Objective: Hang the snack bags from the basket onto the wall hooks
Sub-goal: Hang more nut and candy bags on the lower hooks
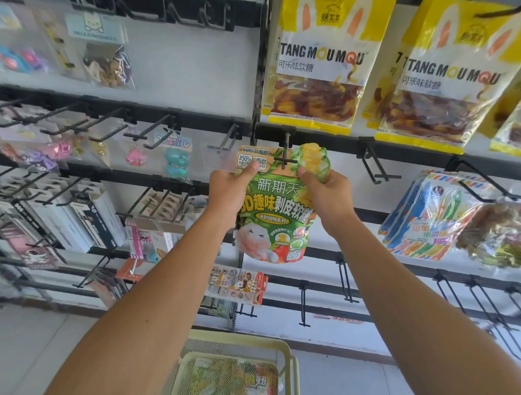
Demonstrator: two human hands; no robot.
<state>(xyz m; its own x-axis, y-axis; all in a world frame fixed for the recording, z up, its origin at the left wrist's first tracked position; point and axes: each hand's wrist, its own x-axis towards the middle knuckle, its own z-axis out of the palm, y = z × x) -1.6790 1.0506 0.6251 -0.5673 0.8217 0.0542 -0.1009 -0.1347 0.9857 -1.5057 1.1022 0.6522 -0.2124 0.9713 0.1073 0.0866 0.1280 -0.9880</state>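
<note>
A green snack bag [278, 209] with a cartoon figure is held up against the wall rack. My left hand [228, 190] pinches its upper left corner with the thumb on the front. My right hand [327, 193] grips the upper right corner, which is crumpled. A black wall hook [285, 157] pokes through the bag's top middle; another like bag seems to sit just behind it. Below, a pale yellow mesh basket [289, 350] holds more snack bags [232, 382].
Yellow candy bags [315, 66] hang on the row above. Bare black hooks [375, 166] stand to the right, and a striped packet [429, 221] hangs further right. Small toys and boxed goods [84, 217] fill the left rack. More bare hooks [304, 305] line the rows below.
</note>
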